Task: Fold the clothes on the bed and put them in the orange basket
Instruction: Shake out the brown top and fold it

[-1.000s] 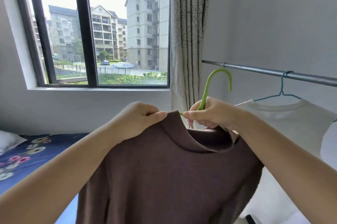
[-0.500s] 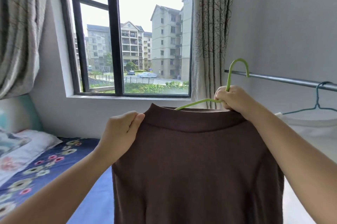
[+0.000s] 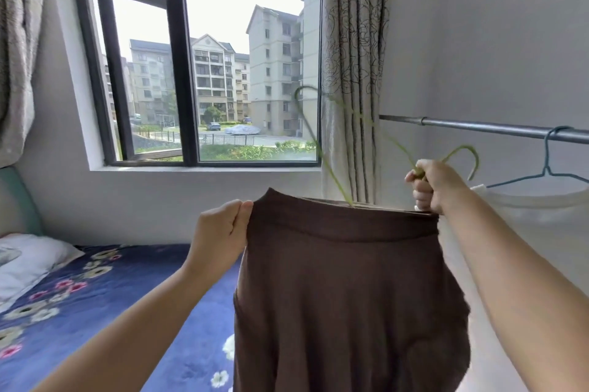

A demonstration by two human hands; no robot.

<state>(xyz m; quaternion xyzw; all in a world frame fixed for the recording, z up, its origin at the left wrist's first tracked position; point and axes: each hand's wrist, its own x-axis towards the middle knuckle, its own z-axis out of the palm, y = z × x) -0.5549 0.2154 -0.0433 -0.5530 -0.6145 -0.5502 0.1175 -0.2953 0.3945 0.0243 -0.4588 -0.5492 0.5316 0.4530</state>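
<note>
My left hand (image 3: 223,232) pinches the left end of the collar of the brown top (image 3: 344,289), thumb and curled fingers closed on the fabric; the garment lies directly at its 3 o'clock and hangs down from there. My right hand (image 3: 433,187) is a closed fist at the collar's right end, wrapped round the neck of the green hanger (image 3: 318,149); whether it also holds the cloth I cannot tell. The top spans the gap between both hands, held up in the air above the bed (image 3: 95,312).

Top: soft, matte knit, with a broad banded collar stretched nearly straight. Hanger: thin wire, motion-blurred; its hook curls at 1 o'clock of my right hand, and one limb rises out of the collar toward 11 o'clock.

Bed: blue cover printed with flowers, with a white pillow (image 3: 28,261) at 9 o'clock. A metal rail (image 3: 478,127) at 2 o'clock carries a blue wire hanger (image 3: 546,165) bearing a white garment (image 3: 526,209). Patterned curtain (image 3: 353,72) beside the dark-framed window (image 3: 178,72).
</note>
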